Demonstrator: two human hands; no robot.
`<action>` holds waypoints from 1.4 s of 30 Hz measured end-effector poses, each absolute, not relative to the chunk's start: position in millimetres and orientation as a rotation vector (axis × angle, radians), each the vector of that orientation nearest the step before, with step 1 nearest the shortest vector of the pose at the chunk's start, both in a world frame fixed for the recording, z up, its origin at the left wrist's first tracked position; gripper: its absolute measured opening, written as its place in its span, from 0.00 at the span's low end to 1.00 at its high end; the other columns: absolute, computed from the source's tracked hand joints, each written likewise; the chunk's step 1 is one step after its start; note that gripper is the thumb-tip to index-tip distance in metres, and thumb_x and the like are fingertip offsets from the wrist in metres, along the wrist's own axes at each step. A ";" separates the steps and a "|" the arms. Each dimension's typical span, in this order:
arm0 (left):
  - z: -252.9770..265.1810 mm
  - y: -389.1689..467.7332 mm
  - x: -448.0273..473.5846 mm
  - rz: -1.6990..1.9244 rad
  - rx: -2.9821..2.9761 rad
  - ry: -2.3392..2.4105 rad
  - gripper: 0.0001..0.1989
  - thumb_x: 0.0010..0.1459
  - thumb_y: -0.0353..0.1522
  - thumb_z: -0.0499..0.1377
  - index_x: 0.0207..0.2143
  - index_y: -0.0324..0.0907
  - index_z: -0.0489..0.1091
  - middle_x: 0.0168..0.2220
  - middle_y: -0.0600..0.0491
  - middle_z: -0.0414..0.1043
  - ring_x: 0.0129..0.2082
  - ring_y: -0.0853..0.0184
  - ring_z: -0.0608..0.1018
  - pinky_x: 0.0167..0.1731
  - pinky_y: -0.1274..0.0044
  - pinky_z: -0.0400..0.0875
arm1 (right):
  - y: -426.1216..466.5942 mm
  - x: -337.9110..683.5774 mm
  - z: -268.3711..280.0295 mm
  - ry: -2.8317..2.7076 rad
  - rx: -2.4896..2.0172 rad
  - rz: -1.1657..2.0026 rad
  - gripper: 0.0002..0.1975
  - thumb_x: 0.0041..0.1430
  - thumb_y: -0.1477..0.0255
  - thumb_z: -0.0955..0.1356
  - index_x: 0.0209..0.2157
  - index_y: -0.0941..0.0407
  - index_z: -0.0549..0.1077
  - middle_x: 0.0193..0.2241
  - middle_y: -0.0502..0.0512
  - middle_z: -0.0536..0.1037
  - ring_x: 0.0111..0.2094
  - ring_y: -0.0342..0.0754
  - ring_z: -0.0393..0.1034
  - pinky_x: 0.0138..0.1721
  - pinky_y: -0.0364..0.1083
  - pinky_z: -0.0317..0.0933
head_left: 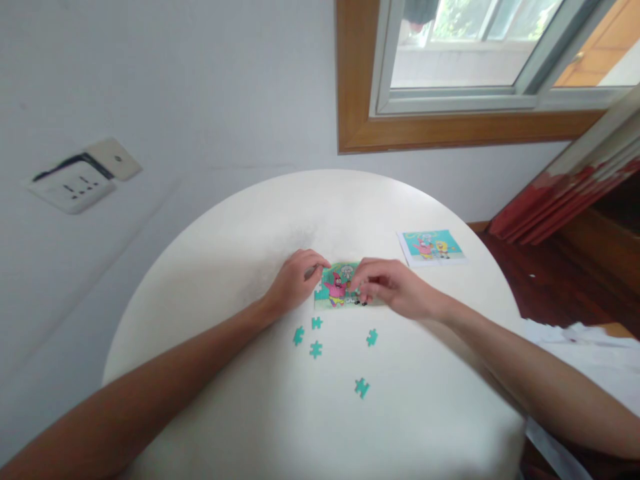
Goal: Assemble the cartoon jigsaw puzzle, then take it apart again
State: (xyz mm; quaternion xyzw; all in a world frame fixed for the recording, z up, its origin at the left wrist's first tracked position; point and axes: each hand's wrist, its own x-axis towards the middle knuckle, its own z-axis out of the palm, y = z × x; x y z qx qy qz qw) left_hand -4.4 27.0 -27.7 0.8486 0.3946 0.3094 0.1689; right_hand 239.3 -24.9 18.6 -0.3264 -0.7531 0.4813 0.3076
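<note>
A small, partly assembled jigsaw puzzle (pixel 336 288) with a pink cartoon starfish lies flat on the white table, with gaps along its left side. My left hand (pixel 301 277) is closed at the puzzle's upper left edge, thumb and fingertips gripping it there. Over the puzzle's right part, my right hand (pixel 395 285) has its fingers bent together in a pinch; what they hold, if anything, is hidden. Several loose teal puzzle pieces (pixel 315 349) are scattered nearer to me, including one piece (pixel 372 337) below my right hand and another (pixel 362 387) closer to the front.
A printed reference picture (pixel 434 247) of the same cartoon lies at the table's right rear. The round white table (pixel 260 413) stands against a wall with a socket (pixel 75 187) on the left. A wood-framed window, a red curtain (pixel 545 203) and white papers (pixel 585 360) are to the right.
</note>
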 end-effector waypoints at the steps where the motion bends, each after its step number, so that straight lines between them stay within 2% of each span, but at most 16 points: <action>1: -27.6 27.0 -4.2 0.875 2.414 1.118 0.09 0.59 0.25 0.53 0.35 0.42 0.73 0.36 0.52 0.75 0.40 0.64 0.74 0.45 0.70 0.67 | -16.9 245.3 16.7 -1.895 -0.956 1.262 0.08 0.62 0.74 0.64 0.39 0.57 0.74 0.33 0.54 0.74 0.30 0.42 0.69 0.32 0.45 0.65; 3: -27.2 26.6 -3.9 0.870 2.411 1.117 0.09 0.59 0.25 0.53 0.35 0.42 0.73 0.36 0.51 0.75 0.40 0.64 0.74 0.45 0.70 0.67 | -2.4 256.1 12.4 -1.743 -1.076 1.215 0.07 0.58 0.72 0.67 0.37 0.58 0.75 0.24 0.51 0.73 0.26 0.43 0.68 0.30 0.45 0.65; 8: -25.4 25.1 -3.1 0.880 2.402 1.120 0.09 0.60 0.26 0.53 0.35 0.41 0.73 0.36 0.51 0.75 0.39 0.64 0.74 0.45 0.70 0.67 | 15.7 269.9 4.3 -1.621 -1.216 1.169 0.08 0.52 0.68 0.70 0.30 0.59 0.72 0.20 0.51 0.73 0.22 0.42 0.67 0.27 0.45 0.65; 14: -23.8 24.0 -2.2 0.886 2.397 1.116 0.09 0.60 0.26 0.53 0.34 0.42 0.73 0.36 0.51 0.76 0.39 0.64 0.75 0.44 0.70 0.67 | 21.6 276.7 -4.5 -1.743 -1.315 1.019 0.10 0.55 0.69 0.66 0.34 0.60 0.76 0.21 0.52 0.74 0.24 0.42 0.66 0.27 0.44 0.62; 19: -25.1 23.6 -2.4 0.869 2.401 1.105 0.10 0.60 0.26 0.53 0.35 0.42 0.73 0.36 0.51 0.76 0.39 0.64 0.75 0.44 0.70 0.67 | 29.4 279.8 -16.9 -1.857 -1.424 0.855 0.07 0.51 0.72 0.66 0.28 0.59 0.76 0.24 0.54 0.76 0.26 0.45 0.68 0.29 0.45 0.60; 23: -26.3 23.3 -2.2 0.862 2.404 1.098 0.10 0.61 0.26 0.53 0.35 0.42 0.74 0.36 0.51 0.76 0.39 0.64 0.74 0.44 0.71 0.67 | 32.3 278.0 -22.9 -1.877 -1.460 0.823 0.06 0.50 0.74 0.66 0.25 0.59 0.75 0.24 0.54 0.77 0.26 0.44 0.68 0.29 0.45 0.60; 34: -26.8 23.5 -1.7 0.857 2.395 1.092 0.09 0.60 0.26 0.53 0.35 0.42 0.73 0.36 0.51 0.75 0.39 0.64 0.74 0.44 0.71 0.67 | 34.7 275.8 -27.7 -1.903 -1.516 0.788 0.08 0.49 0.74 0.66 0.26 0.59 0.77 0.26 0.57 0.80 0.29 0.47 0.73 0.32 0.46 0.63; 42: -27.6 25.0 -1.4 0.850 2.397 1.095 0.10 0.60 0.26 0.53 0.35 0.41 0.74 0.36 0.51 0.76 0.39 0.65 0.74 0.44 0.71 0.66 | 33.4 273.6 -26.4 -1.938 -1.587 0.669 0.08 0.47 0.75 0.66 0.26 0.60 0.79 0.24 0.57 0.80 0.27 0.47 0.72 0.29 0.45 0.60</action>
